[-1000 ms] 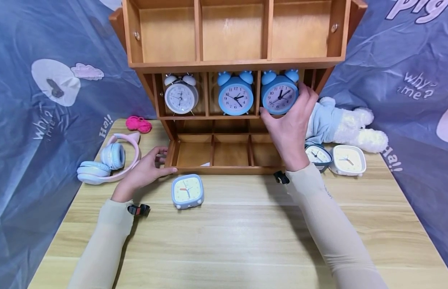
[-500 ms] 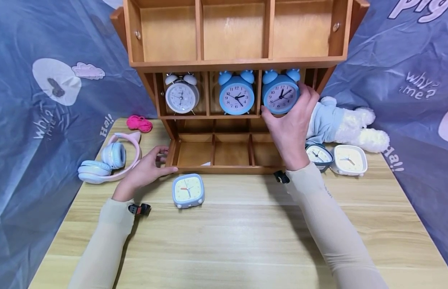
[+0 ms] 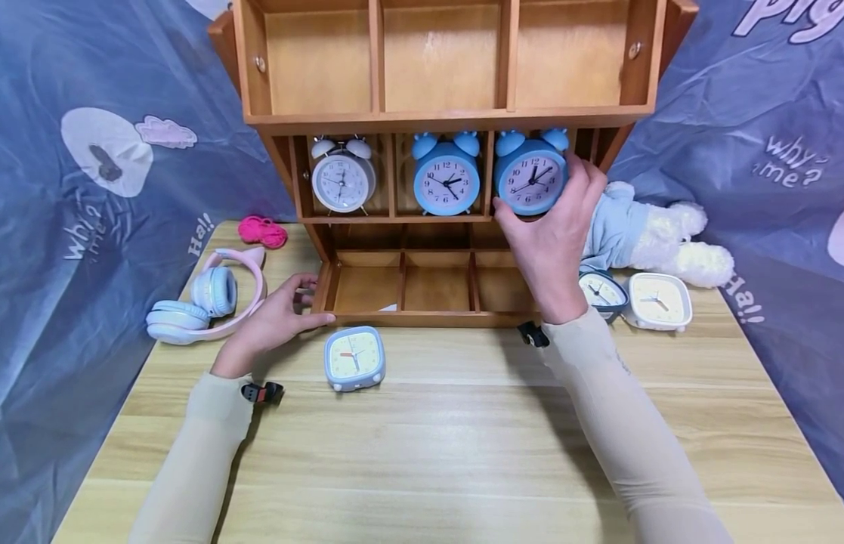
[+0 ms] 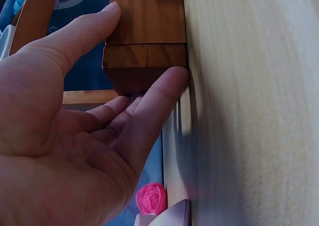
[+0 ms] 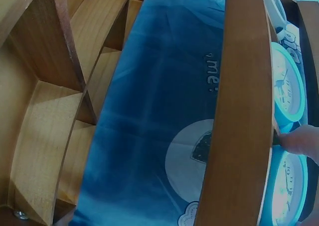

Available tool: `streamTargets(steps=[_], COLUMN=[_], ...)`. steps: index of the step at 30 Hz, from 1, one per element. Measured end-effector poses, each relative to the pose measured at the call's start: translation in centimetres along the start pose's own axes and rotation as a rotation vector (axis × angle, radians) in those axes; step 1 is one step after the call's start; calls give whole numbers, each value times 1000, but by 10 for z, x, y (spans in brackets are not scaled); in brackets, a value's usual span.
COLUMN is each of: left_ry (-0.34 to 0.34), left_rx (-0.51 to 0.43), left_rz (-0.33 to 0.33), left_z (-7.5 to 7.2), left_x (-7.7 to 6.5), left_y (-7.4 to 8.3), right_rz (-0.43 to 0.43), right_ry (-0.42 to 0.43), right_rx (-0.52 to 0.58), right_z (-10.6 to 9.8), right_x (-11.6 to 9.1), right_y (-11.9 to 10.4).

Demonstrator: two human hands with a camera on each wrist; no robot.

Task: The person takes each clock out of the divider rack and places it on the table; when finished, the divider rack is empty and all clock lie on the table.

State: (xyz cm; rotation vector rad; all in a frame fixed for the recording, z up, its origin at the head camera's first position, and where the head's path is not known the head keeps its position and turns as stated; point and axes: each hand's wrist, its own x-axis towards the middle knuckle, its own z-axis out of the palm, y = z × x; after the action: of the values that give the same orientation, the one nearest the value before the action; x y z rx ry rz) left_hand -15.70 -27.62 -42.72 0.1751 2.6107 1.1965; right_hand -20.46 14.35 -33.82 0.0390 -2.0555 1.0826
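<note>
My right hand point(image 3: 554, 230) pinches a blue twin-bell alarm clock point(image 3: 533, 181) between thumb and fingers. That clock stands upright in the right compartment of the wooden shelf's point(image 3: 449, 119) middle tier. Beside it, in the middle compartment, is another blue alarm clock point(image 3: 446, 183); the left one holds a white alarm clock point(image 3: 342, 181). With the thumb on one side and fingers on the other, my left hand point(image 3: 275, 321) grips the lower tier's left front corner point(image 4: 144, 56). In the right wrist view only a thumb point(image 5: 300, 139) shows clearly, between the blue clocks.
Before the shelf lies a light-blue square clock point(image 3: 354, 359). Pink-and-blue headphones point(image 3: 214, 298) and a pink yarn bundle point(image 3: 261, 232) are at left. A dark-framed clock point(image 3: 601, 291), a white square clock point(image 3: 658, 301) and a white plush toy point(image 3: 656, 234) lie at right.
The right blue clock has shifted slightly right in its compartment, together with my right hand. My left hand keeps its place on the shelf corner.
</note>
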Motion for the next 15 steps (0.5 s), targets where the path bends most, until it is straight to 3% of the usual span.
streamTargets(steps=[15], left_ry=[-2], left_rx=[12], left_rz=[-1], left_z=[0], left_x=[-1], left_y=[1], right_rz=[-19], right_ry=[19], right_rx=[35], right_z=[-16], right_x=[-2], right_y=[-7])
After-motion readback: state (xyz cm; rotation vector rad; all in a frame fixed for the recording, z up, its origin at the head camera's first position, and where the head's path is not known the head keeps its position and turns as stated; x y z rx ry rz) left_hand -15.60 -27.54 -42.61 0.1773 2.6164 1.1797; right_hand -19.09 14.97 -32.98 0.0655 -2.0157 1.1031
